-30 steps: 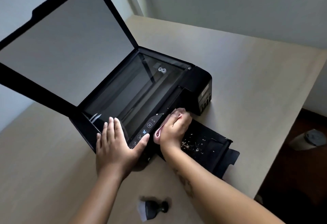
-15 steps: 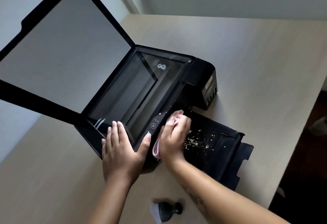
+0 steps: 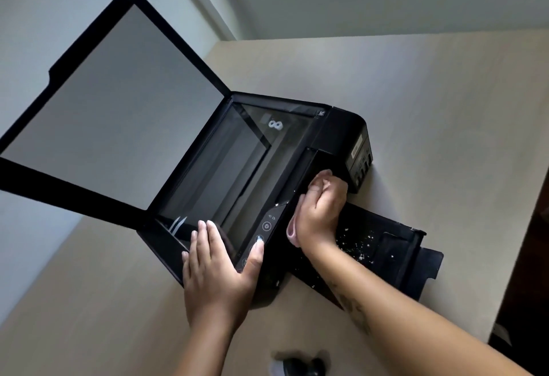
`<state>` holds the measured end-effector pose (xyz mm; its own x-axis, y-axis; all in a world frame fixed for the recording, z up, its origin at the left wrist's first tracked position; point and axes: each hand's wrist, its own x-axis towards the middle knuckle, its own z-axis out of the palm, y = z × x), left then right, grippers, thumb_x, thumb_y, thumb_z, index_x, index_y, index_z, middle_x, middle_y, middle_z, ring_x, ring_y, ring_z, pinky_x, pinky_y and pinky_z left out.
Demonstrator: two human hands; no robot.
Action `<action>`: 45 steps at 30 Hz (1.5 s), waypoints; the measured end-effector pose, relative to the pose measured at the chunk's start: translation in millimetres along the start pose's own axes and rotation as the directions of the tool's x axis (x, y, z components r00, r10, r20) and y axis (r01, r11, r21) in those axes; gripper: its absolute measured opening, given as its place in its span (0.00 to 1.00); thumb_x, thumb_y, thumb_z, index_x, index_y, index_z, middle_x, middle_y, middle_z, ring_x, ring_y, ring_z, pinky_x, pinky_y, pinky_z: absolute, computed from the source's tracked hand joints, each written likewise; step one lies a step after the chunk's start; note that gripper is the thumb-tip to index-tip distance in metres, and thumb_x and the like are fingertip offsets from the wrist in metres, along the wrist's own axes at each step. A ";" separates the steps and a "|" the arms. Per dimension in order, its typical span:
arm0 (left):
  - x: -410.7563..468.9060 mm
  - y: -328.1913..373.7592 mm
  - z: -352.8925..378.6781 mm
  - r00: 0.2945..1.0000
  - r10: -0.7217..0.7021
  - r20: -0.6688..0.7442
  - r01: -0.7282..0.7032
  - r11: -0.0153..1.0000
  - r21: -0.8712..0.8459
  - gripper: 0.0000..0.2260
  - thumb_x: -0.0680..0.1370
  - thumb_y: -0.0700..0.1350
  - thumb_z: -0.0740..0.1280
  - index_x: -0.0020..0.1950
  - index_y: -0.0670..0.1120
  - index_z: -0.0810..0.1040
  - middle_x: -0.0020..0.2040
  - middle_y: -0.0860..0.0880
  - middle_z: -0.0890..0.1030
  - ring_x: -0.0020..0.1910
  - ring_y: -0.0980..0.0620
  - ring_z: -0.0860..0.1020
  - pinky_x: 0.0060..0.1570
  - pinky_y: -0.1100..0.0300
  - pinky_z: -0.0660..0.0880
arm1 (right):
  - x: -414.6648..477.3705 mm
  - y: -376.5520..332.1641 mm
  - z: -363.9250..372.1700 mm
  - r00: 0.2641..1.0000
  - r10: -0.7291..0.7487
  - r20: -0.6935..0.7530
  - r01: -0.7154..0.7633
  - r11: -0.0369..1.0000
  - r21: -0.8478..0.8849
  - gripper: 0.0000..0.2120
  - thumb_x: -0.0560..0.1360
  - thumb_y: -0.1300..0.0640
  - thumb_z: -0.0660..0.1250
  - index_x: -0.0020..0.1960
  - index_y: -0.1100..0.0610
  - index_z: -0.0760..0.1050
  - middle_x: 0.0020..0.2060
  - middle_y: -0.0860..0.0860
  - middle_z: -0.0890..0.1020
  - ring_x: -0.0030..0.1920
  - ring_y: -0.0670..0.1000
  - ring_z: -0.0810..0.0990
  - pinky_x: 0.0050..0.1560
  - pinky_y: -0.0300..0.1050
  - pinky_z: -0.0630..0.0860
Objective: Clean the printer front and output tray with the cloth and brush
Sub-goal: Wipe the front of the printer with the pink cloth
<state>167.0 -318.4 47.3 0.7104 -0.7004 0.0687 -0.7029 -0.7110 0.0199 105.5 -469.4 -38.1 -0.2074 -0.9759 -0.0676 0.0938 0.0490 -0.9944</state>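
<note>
Cloth [image 3: 292,231] under right hand [image 3: 319,212], against printer [image 3: 335,129] front

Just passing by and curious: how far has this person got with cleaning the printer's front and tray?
Nothing looks plainly finished. In hand: the right hand presses a pink cloth against the printer front, while the left hand lies flat on the scanner bed. Left: white specks lie scattered on the output tray, and the brush sits untouched on the table.
</note>
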 end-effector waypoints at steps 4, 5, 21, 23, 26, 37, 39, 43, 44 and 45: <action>0.3 0.8 -0.8 1.000 0.001 0.005 -0.002 1.000 0.007 0.52 0.66 0.78 0.38 0.80 0.45 0.48 0.80 0.48 0.49 0.79 0.52 0.47 0.76 0.52 0.45 | -44.6 -4.8 -10.4 0.998 -0.001 0.069 0.005 0.998 -0.059 0.17 0.78 0.50 0.51 0.43 0.62 0.69 0.42 0.55 0.72 0.44 0.57 0.72 0.49 0.48 0.69; 0.8 1.4 -0.9 1.000 0.003 0.006 -0.003 1.000 0.009 0.52 0.66 0.78 0.38 0.80 0.45 0.48 0.80 0.48 0.49 0.79 0.52 0.47 0.77 0.52 0.45 | -52.4 -10.4 -13.3 0.993 -0.047 0.109 0.052 0.998 -0.043 0.16 0.78 0.51 0.51 0.42 0.62 0.68 0.43 0.53 0.71 0.45 0.54 0.71 0.49 0.41 0.67; 1.9 2.9 -1.9 1.000 -0.003 -0.005 0.003 1.000 -0.005 0.50 0.67 0.77 0.41 0.80 0.45 0.49 0.80 0.48 0.50 0.79 0.52 0.47 0.76 0.53 0.44 | 8.1 -26.1 -4.1 0.993 -0.117 0.002 0.117 0.992 0.051 0.09 0.79 0.62 0.59 0.56 0.66 0.73 0.51 0.53 0.71 0.47 0.41 0.70 0.53 0.26 0.65; 1.1 3.2 -2.8 1.000 -0.005 -0.001 0.005 1.000 -0.001 0.50 0.67 0.77 0.41 0.80 0.45 0.48 0.80 0.48 0.50 0.79 0.52 0.47 0.76 0.54 0.44 | 2.6 -17.2 0.0 0.997 0.059 -0.047 -0.054 0.993 0.103 0.13 0.79 0.58 0.58 0.57 0.65 0.73 0.51 0.54 0.72 0.50 0.48 0.74 0.54 0.33 0.69; 1.6 3.7 -3.6 1.000 -0.006 -0.002 0.006 1.000 -0.003 0.50 0.67 0.77 0.41 0.80 0.45 0.49 0.80 0.48 0.50 0.79 0.52 0.48 0.76 0.53 0.44 | -25.9 -8.4 -4.6 0.992 0.128 0.009 -0.129 0.989 0.080 0.14 0.78 0.55 0.55 0.55 0.63 0.73 0.52 0.52 0.71 0.54 0.55 0.75 0.57 0.42 0.72; 1.2 0.4 -2.4 1.000 -0.001 0.014 0.001 1.000 -0.024 0.43 0.72 0.71 0.39 0.80 0.46 0.47 0.80 0.48 0.49 0.79 0.53 0.45 0.76 0.53 0.43 | -75.8 -9.6 -36.5 0.846 -0.427 0.319 0.410 0.904 0.121 0.11 0.80 0.58 0.57 0.60 0.61 0.67 0.59 0.57 0.69 0.63 0.54 0.70 0.66 0.50 0.68; 1.2 -0.8 -1.9 1.000 -0.002 0.018 0.002 0.999 -0.032 0.41 0.73 0.70 0.40 0.80 0.46 0.47 0.80 0.49 0.48 0.79 0.54 0.45 0.77 0.52 0.43 | -46.4 -20.2 -25.4 0.873 -0.432 0.226 0.414 0.902 0.124 0.07 0.79 0.60 0.56 0.56 0.59 0.67 0.55 0.56 0.71 0.59 0.56 0.73 0.62 0.51 0.69; 0.8 0.0 -1.1 1.000 -0.006 0.022 0.006 0.999 -0.032 0.41 0.74 0.70 0.40 0.80 0.47 0.47 0.80 0.49 0.48 0.78 0.54 0.45 0.76 0.53 0.43 | -10.9 -23.6 -1.5 0.993 -0.117 0.017 0.115 0.989 0.093 0.05 0.79 0.57 0.53 0.47 0.58 0.64 0.46 0.57 0.72 0.46 0.57 0.74 0.47 0.62 0.73; -0.3 0.3 -1.4 1.000 -0.007 0.019 0.008 0.999 -0.033 0.41 0.74 0.70 0.40 0.80 0.47 0.47 0.80 0.49 0.48 0.78 0.54 0.45 0.76 0.53 0.43 | -17.7 -19.9 -3.2 0.991 -0.133 0.015 0.132 0.990 0.046 0.06 0.78 0.57 0.53 0.45 0.58 0.64 0.44 0.56 0.71 0.44 0.57 0.73 0.45 0.63 0.72; -0.6 0.6 -1.9 1.000 -0.008 0.017 0.009 0.999 -0.036 0.41 0.74 0.70 0.40 0.80 0.46 0.48 0.80 0.49 0.48 0.78 0.54 0.45 0.76 0.52 0.43 | -25.6 -19.9 -7.5 0.982 -0.185 0.044 0.184 0.983 0.023 0.06 0.78 0.57 0.53 0.44 0.58 0.63 0.43 0.55 0.70 0.43 0.57 0.72 0.45 0.62 0.72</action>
<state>166.1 -318.2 49.2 0.7168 -0.6954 0.0513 -0.6973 -0.7146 0.0563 101.7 -443.8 -17.2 -0.1779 -0.9766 0.1212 0.0763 -0.1365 -0.9877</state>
